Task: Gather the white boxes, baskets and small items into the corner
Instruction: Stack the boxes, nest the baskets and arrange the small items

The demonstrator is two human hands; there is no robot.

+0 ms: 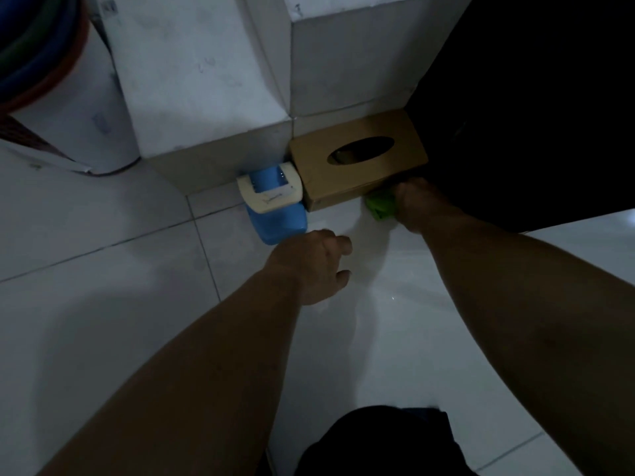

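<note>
Hands first: left hand (316, 262) hangs loosely curled over the floor (103, 321), empty; right hand (417, 204) grips a green item (379, 208) touching the brown box (357, 159). White boxes (220, 80), brown box and blue container (275, 214) already crowd the corner, so the gathering looks nearly finished.

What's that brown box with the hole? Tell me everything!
The brown box looks like plain tan cardboard with a dark oval hole on top. It lies flat on the floor, back against the wall. A blue container sits at its left end; the right hand, gripping a green thing, is at its front right corner.
</note>
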